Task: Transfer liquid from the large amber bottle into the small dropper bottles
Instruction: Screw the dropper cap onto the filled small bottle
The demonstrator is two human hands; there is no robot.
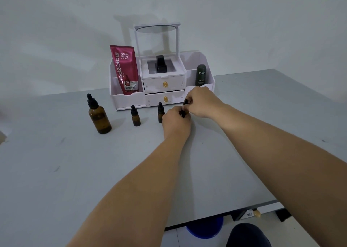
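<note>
Both your hands are out in front of you, close together over the grey surface (75,171). Your left hand (175,123) is wrapped around a small dropper bottle (185,113), and you can only see a bit of brown glass and black top between your fingers. Your right hand (201,102) pinches the black cap (185,102) on top of that bottle. The two hands touch each other there.

The large amber bottle (99,116) stands upright on the surface, well off to the left of your hands. Its black dropper top is on. Two more little bottles stand upright between it and your hands. One small bottle (135,117) is in the middle, and the other small bottle (161,113) is just beside your left hand. Both have their black tops on.

Behind the bottles sits a white organizer box (206,62) with two little drawers with gold knobs. A pink pouch (124,70) stands in its left part. A black square bottle (160,64) sits in the middle part on top. A dark green tube (201,75) stands in the right part, just behind your right hand.
</note>
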